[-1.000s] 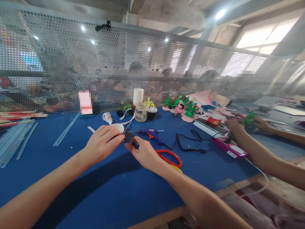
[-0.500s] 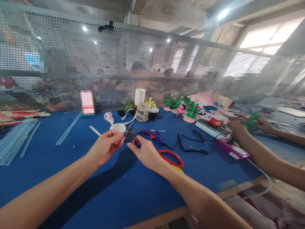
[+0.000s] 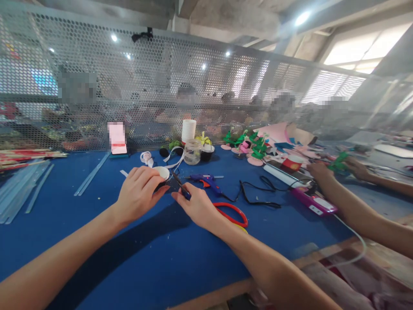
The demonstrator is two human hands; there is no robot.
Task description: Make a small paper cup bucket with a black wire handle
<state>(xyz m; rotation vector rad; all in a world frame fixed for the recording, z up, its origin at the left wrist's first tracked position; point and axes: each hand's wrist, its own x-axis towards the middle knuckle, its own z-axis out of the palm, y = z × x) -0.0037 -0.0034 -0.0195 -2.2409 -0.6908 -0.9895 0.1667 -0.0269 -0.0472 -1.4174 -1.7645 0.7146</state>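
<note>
My left hand (image 3: 139,192) grips a small white paper cup (image 3: 162,172) over the blue table (image 3: 97,228), its fingers curled across the cup's side. My right hand (image 3: 195,206) pinches a thin dark tool with a blue handle (image 3: 181,189), whose tip points at the cup. Both hands meet near the table's middle. Red-handled scissors (image 3: 232,212) lie just right of my right hand, partly hidden by it.
A blue glue gun (image 3: 206,180) with a black cord (image 3: 254,196) lies beyond my hands. A jar (image 3: 192,152), stacked white cups (image 3: 188,130) and green foam flowers (image 3: 254,146) stand by the mesh screen (image 3: 161,86). Another person's hands (image 3: 318,171) work at the right. Clear sticks (image 3: 22,189) lie left.
My left hand turned the cup: half a second ago its open rim faced up, now my fingers cover more of it. My right hand stayed close to the cup.
</note>
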